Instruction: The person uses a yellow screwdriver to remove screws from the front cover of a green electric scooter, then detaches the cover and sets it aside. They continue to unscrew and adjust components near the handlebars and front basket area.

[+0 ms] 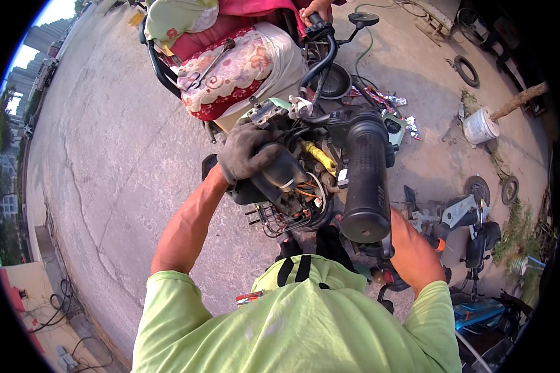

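Your left hand (pixel 246 152), in a dark grey work glove, is curled shut over the dark housing (pixel 280 171) at the middle of a scooter's handlebar, fingers wrapped across its top. Your right hand (pixel 417 252) is bare and sits low on the right, just under the end of the black rubber grip (pixel 366 180); its fingers are tucked behind the grip and the metal below it, so you cannot tell how far they are closed or just what they hold, though an orange-handled tool (pixel 440 244) shows at its edge. That grip points toward you, ribbed and thick, with its butt end nearest the camera. Between your hands lies the opened handlebar head: a yellow connector (pixel 320 156), orange and white wires (pixel 311 189) and a wire basket (pixel 283 221) below them. Beyond the bars, another scooter carries a floral cushion (pixel 230 74), and another person's hand (pixel 316 9) rests on its handlebar near a round mirror (pixel 363 18). On the concrete ground (pixel 106 155) to the right stand a white bucket (pixel 480 126) with a wooden stick in it, a loose tyre (pixel 466 70) and scattered scooter parts (pixel 460 211).
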Tool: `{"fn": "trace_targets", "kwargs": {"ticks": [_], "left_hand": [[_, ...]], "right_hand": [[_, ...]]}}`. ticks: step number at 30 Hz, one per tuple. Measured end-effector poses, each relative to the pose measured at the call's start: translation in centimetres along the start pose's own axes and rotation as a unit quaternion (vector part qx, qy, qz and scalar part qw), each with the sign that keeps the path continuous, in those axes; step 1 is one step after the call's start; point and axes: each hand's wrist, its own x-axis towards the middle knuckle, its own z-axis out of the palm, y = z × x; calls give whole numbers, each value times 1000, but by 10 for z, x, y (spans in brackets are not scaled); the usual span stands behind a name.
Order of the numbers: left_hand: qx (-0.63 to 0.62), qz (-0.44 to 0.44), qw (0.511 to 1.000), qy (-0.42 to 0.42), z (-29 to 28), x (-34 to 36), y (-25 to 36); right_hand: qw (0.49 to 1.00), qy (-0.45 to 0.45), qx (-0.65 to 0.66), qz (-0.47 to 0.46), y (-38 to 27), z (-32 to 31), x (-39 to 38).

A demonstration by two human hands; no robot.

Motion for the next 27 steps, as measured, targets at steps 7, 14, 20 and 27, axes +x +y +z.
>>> {"fn": "trace_targets", "kwargs": {"ticks": [7,14,20,27], "left_hand": [[-3,13,1000,10,6,3,-1],[-4,2,1000,20,6,-3,-6],[-25,21,999,34,8,0,-5],[2,-12,1000,-6,5,-3,-6]], "right_hand": [[1000,0,-15,-23,0,12,13],[1000,-5,-4,-23,2,10,16],[1000,-9,-2,0,-2,-2,-1],[1000,-9,-1,-20,1,10,10]]}}
